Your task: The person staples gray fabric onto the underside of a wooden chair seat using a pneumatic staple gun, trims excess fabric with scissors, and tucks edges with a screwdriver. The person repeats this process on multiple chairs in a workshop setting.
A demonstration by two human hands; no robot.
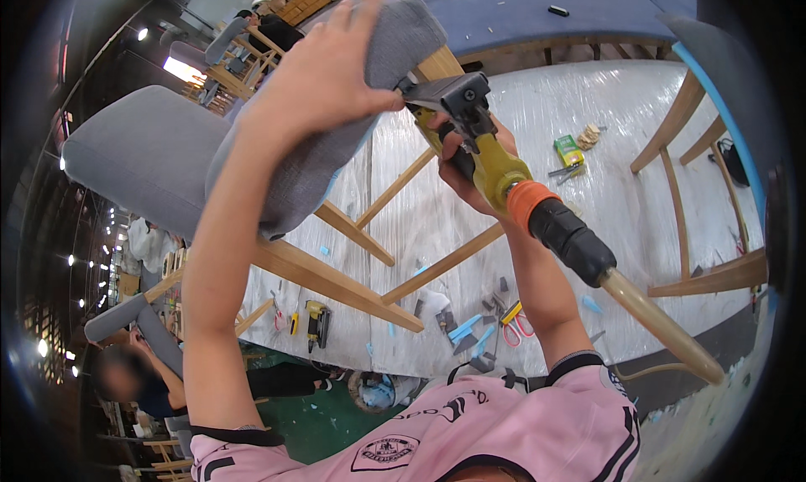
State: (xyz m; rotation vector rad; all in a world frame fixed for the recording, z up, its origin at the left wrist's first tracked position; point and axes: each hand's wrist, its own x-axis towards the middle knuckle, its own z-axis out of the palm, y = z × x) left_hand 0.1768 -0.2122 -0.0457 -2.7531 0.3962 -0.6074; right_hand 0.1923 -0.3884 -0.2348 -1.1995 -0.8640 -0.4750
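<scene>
A grey upholstered chair [294, 175] with wooden legs lies tipped on a table wrapped in clear plastic film. My left hand [332, 70] rests on its grey fabric, fingers stretched out and thumb reaching toward the nose of a staple gun. My right hand [470, 167] is wrapped around the grip of this yellow and black air staple gun [495, 167], partly hidden behind it. The gun's nose is at the chair's edge, by a wooden rail; I cannot tell whether it touches. From its orange and black coupling, a translucent hose [655, 322] runs down to the right.
On the film-covered table [537, 247] lie another staple gun [317, 324], red-handled scissors [514, 327], a green box [568, 150] and blue scraps. A second chair [672, 146] stands right, a grey chair back [143, 142] left. Another person [151, 373] works at lower left.
</scene>
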